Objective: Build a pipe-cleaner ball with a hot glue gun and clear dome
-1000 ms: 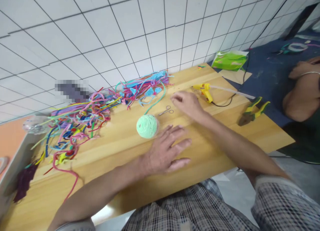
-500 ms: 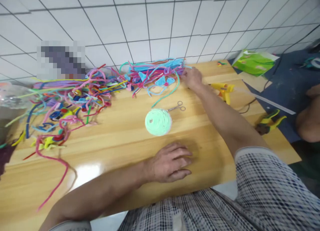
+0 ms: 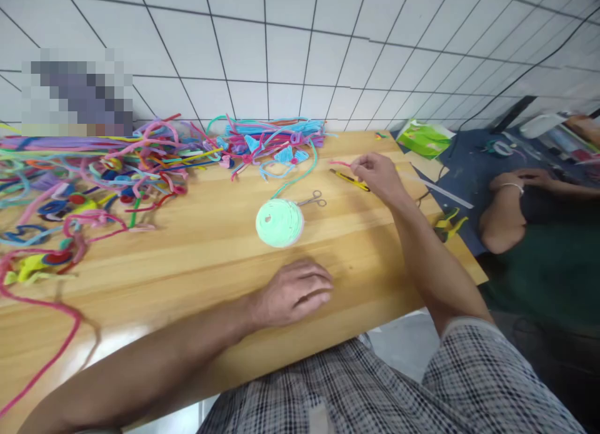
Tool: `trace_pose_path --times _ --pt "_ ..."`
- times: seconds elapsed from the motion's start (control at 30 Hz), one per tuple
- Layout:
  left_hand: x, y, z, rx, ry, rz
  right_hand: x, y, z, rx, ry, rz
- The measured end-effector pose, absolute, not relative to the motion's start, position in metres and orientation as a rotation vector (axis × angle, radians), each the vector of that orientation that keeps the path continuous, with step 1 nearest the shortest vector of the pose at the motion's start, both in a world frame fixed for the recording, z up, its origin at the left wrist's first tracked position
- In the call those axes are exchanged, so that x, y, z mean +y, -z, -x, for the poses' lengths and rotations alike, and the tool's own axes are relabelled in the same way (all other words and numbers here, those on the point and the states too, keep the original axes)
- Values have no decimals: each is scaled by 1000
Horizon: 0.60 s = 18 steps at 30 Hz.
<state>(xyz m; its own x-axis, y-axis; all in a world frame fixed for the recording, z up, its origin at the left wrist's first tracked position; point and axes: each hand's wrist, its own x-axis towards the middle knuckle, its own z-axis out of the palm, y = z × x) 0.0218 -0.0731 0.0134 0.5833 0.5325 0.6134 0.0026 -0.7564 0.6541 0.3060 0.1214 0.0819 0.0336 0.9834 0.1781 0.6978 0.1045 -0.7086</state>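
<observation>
My right hand (image 3: 376, 176) is pinched, with the thin pink end of a pipe cleaner (image 3: 339, 163) sticking out to the left of its fingertips. Below those fingers a yellow and black utility knife (image 3: 347, 179) lies on the wooden table. My left hand (image 3: 294, 292) rests on the tabletop near its front edge, fingers loosely bent and nothing seen in them. Just beyond it sits a round mint-green coiled piece (image 3: 279, 223) with a small hole in its top. Small metal scissors (image 3: 313, 199) lie beside it, their blade tips hidden behind it.
Bundled pipe cleaners (image 3: 276, 134) lie along the tiled wall, and a tangled colourful heap (image 3: 107, 177) spreads at left. Yellow-handled pliers (image 3: 449, 224) and a green packet (image 3: 425, 138) are at right. Another person's arm (image 3: 506, 215) rests beyond the table's right end.
My right hand has drawn back from the bundle by the wall, now with a pink pipe cleaner. My left hand stays on the table, its fingers closer together. The view has turned right.
</observation>
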Motion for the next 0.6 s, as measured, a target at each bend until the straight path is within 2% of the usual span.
trace_pose_path --times 0.13,0.33,0.43,0.6 --pt "-75 -26 -18 513 -1084 -1998 52 -101 -295 -1693 -789 1338" --pt "-82 -44 -19 607 -938 -1302 -23 -113 -277 -1815 -1180 1138" --pt "-84 -50 -21 556 -890 -1148 -34 -112 -274 -1925 -1270 1086" --pt "-82 -55 -19 732 -880 -1095 -29 -105 -272 -2006 -1303 1088"
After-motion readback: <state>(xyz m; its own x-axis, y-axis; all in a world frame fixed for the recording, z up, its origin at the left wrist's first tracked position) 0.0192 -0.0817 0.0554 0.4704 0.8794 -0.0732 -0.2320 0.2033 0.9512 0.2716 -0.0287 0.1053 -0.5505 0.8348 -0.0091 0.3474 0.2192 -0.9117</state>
